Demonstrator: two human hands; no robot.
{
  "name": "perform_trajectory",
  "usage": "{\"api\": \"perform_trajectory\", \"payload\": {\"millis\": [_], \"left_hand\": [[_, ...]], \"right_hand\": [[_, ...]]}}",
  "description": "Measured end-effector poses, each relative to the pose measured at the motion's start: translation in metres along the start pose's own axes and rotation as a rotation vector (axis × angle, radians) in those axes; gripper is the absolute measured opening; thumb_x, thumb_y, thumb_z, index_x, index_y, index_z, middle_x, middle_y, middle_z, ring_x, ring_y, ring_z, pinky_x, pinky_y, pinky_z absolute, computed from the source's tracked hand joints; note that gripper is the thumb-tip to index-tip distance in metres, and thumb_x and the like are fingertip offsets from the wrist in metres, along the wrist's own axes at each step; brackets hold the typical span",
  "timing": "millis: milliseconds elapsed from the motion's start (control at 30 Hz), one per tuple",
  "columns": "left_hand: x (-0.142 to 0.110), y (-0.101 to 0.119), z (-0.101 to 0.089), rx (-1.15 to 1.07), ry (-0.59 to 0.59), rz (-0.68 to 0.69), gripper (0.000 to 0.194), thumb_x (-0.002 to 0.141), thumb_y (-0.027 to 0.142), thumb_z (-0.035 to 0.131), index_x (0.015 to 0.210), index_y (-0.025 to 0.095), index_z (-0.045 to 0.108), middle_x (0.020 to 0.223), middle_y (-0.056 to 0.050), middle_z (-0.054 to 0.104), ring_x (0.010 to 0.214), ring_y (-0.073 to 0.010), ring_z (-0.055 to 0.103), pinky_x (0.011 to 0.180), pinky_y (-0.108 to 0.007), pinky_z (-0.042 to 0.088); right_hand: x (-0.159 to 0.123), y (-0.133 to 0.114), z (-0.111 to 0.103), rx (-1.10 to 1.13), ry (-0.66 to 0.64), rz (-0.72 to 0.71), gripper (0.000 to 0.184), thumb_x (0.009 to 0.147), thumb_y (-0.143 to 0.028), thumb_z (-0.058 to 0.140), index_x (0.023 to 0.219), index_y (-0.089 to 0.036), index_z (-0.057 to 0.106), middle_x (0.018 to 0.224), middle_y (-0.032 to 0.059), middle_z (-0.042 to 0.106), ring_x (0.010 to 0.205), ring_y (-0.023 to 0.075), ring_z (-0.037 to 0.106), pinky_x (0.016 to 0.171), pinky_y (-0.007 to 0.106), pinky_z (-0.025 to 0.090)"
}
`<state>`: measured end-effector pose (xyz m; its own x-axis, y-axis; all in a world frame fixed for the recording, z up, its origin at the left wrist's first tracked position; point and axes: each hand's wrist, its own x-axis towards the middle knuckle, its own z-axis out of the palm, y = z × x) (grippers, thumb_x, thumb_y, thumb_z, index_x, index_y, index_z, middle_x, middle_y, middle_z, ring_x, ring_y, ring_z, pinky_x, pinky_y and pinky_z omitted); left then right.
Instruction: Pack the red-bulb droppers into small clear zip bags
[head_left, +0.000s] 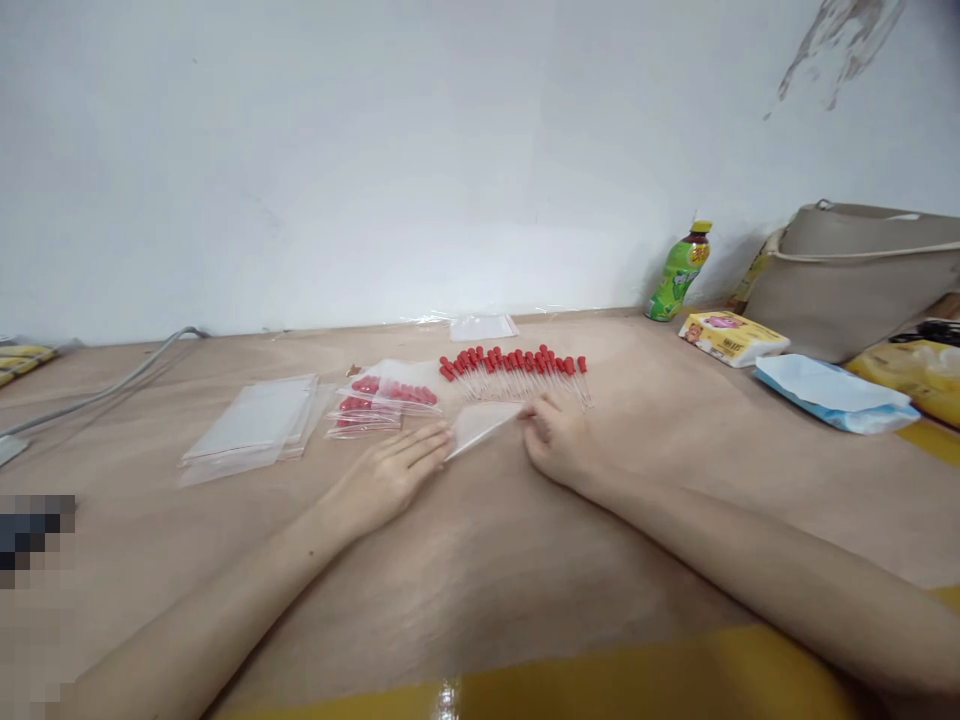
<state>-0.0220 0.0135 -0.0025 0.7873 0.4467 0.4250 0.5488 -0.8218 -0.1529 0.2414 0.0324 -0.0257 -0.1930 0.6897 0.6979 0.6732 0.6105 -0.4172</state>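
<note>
A clear plastic bag (480,424) lies on the brown surface (480,560) directly between the two hands, its near edge slanting up toward the right. The left hand (401,468) reaches in from the near left, fingers extended side by side and fingertips touching the bag's left end; its thumb is hidden, so I cannot tell whether it grips or only presses. The right hand (556,440) comes from the near right with fingers curled, thumb and fingers pinching the bag's upper right corner. The hands are apart from each other, with the bag spanning the gap.

Just beyond the bag and the right hand, a row of red-capped droppers (495,358) lies side by side, red ends to the far side. Just past the left hand are filled bags (397,371) with red caps showing through, overlapping in a pile. Farther left lies a stack of flat bags (251,420), well apart from the right hand. Another flat bag (481,328) lies on the far side, near the wall (360,150). To the far right stands a green bottle (675,275), with a yellow tissue pack (739,340) nearer.
</note>
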Motion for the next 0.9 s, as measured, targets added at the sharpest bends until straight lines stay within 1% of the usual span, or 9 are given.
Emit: {"api": "perform_trajectory", "payload": {"millis": [67,167,267,367,467,533,633,767,900], "left_hand": [[0.003,0.003,-0.001,0.007,-0.053,0.057,0.035,0.094,0.016,0.03,0.12,0.019,0.053,0.124,-0.003,0.055,0.119,-0.0194,0.045,0.1,-0.039,0.037],[0.006,0.004,-0.004,-0.029,-0.028,-0.031,0.034,0.093,0.02,0.034,0.123,0.022,0.05,0.125,-0.003,0.053,0.124,-0.0209,0.039,0.103,-0.043,0.031],[0.008,0.01,-0.005,-0.107,0.048,-0.234,0.038,0.091,0.029,0.04,0.127,0.02,0.045,0.131,-0.007,0.046,0.125,-0.023,0.035,0.103,-0.042,0.03],[0.009,0.016,-0.002,-0.181,0.123,-0.536,0.048,0.087,0.038,0.045,0.131,0.019,0.037,0.131,-0.01,0.042,0.121,-0.0255,0.039,0.099,-0.042,0.034],[0.006,0.016,0.003,-0.245,0.112,-0.823,0.06,0.082,0.048,0.048,0.131,0.017,0.032,0.113,-0.012,0.05,0.106,-0.0279,0.049,0.087,-0.044,0.041],[0.003,0.013,0.006,-0.319,0.058,-0.914,0.069,0.076,0.053,0.054,0.129,0.016,0.031,0.097,-0.009,0.054,0.091,-0.0261,0.054,0.077,-0.041,0.044],[0.001,0.008,0.011,-0.533,0.04,-0.909,0.07,0.073,0.048,0.06,0.127,0.016,0.029,0.077,0.0,0.053,0.067,-0.0174,0.053,0.064,-0.031,0.043],[0.005,0.009,0.01,-0.783,0.163,-0.848,0.057,0.074,0.039,0.062,0.12,0.018,0.038,0.065,0.005,0.047,0.059,-0.0119,0.048,0.059,-0.024,0.038],[0.016,0.018,-0.009,-0.944,0.131,-0.859,0.03,0.072,0.043,0.062,0.083,0.016,0.059,0.064,0.002,0.052,0.053,-0.0097,0.047,0.051,-0.021,0.036]], "right_hand": [[-0.001,0.026,-0.018,-0.103,0.132,0.14,0.016,0.068,-0.01,0.046,0.076,-0.018,0.055,0.078,0.0051,0.054,0.076,0.0186,0.051,0.071,0.032,0.041],[0.01,0.067,-0.035,-0.241,0.244,0.415,0.014,0.07,-0.016,0.045,0.079,-0.017,0.055,0.087,0.0079,0.056,0.078,0.019,0.052,0.072,0.032,0.041],[0.029,0.099,-0.044,-0.261,0.099,0.714,0.027,0.071,-0.028,0.052,0.094,-0.015,0.055,0.085,0.0082,0.06,0.079,0.0203,0.055,0.071,0.032,0.041],[0.045,0.111,-0.045,-0.258,-0.081,0.891,0.044,0.067,-0.043,0.059,0.1,-0.014,0.054,0.089,0.0108,0.062,0.079,0.0217,0.057,0.066,0.03,0.042],[0.055,0.11,-0.042,-0.283,-0.167,0.95,0.044,0.066,-0.044,0.061,0.097,-0.014,0.057,0.085,0.0125,0.062,0.071,0.0205,0.059,0.058,0.028,0.042],[0.058,0.108,-0.04,-0.311,-0.202,0.956,0.037,0.066,-0.04,0.062,0.092,-0.013,0.059,0.077,0.0114,0.062,0.067,0.0196,0.059,0.056,0.027,0.041],[0.059,0.108,-0.039,-0.333,-0.245,0.958,0.029,0.065,-0.034,0.063,0.085,-0.013,0.061,0.07,0.0101,0.061,0.064,0.0196,0.059,0.054,0.027,0.041],[0.06,0.11,-0.038,-0.287,-0.264,0.96,0.023,0.065,-0.03,0.062,0.08,-0.012,0.061,0.067,0.0103,0.059,0.06,0.0181,0.058,0.052,0.026,0.04],[0.058,0.112,-0.038,-0.227,-0.265,0.975,0.013,0.065,-0.022,0.06,0.074,-0.012,0.061,0.054,0.0067,0.055,0.05,0.0167,0.054,0.046,0.025,0.039]]}}
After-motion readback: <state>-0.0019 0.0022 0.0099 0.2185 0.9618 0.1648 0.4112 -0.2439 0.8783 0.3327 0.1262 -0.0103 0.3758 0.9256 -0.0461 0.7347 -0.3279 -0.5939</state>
